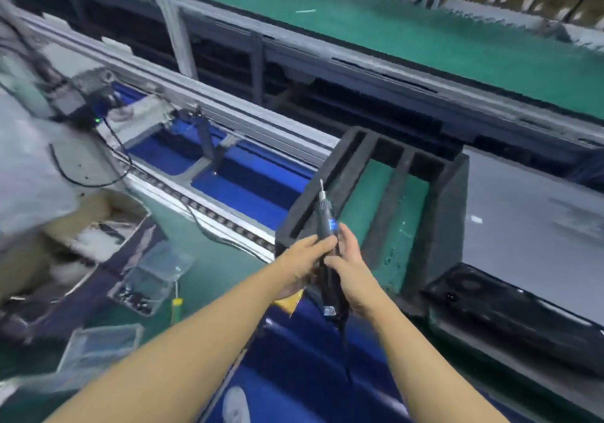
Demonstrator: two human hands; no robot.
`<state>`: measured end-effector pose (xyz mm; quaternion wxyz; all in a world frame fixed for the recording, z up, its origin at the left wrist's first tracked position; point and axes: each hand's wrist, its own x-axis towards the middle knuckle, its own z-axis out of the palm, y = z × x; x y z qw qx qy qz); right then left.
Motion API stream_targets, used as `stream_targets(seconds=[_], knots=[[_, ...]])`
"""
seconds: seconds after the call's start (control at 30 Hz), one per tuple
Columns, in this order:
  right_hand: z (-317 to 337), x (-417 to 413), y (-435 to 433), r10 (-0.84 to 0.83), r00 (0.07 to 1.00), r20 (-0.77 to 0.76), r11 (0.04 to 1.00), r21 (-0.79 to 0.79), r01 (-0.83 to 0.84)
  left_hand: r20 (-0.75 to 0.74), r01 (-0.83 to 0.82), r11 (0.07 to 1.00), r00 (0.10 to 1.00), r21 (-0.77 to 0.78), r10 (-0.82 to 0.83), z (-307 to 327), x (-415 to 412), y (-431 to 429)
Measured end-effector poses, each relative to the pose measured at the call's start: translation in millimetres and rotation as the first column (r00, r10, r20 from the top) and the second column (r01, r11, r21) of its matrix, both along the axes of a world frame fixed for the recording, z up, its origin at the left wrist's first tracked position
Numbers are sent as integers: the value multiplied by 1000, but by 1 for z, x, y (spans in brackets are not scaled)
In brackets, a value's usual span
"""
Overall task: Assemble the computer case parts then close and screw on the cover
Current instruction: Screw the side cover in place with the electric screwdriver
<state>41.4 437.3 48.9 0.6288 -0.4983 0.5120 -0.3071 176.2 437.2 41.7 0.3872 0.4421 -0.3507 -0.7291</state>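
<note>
Computer case (pixel 529 226): lies flat at the right of the counter (pixel 212 265), grey panel up, glossy black edge toward the viewer; its right part is cut off by the frame.

Electric screwdriver (pixel 327 226): held above the counter left of the case, bit up, cable hanging down. Left hand (pixel 304 265) and right hand (pixel 349 265) both grip its body, fingers (pixel 323 244) curled round it.

Containers:
- Black foam frame (pixel 434 213) just left of the case: open compartments, only green counter showing through them.
- Clear plastic box (pixel 153 275), left of the arms: small dark screws heaped in its near corner.
- Second clear box (pixel 101 344), nearer: contents too blurred to tell.
- Cardboard box (pixel 98 223), far left: white and dark items, not identifiable.

A green-handled screwdriver (pixel 176 305) lies beside the first clear box. The yellow scrap (pixel 289 303) under the left wrist is mostly hidden. Motion blur smears the left side.
</note>
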Motion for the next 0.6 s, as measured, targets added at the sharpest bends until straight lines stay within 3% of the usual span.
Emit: stream_targets(seconds=[0.1, 0.23, 0.33, 0.5, 0.6], knots=[[-15, 53, -5, 124, 990, -65, 990, 68, -120, 58, -60, 994, 997, 91, 55, -19, 54, 3], [-50, 132, -5, 253, 962, -107, 958, 165, -234, 249, -214, 957, 955, 196, 163, -56, 123, 17], [-80, 178, 0, 254, 955, -151, 950, 223, -218, 361, -332, 914, 902, 232, 236, -87, 159, 23], [-122, 219, -7, 225, 952, -209, 943, 291, -159, 468, -378, 883, 856, 277, 219, -132, 195, 12], [-132, 225, -16, 313, 908, -280, 938, 243, -248, 532, -388, 880, 823, 273, 198, -149, 205, 3]])
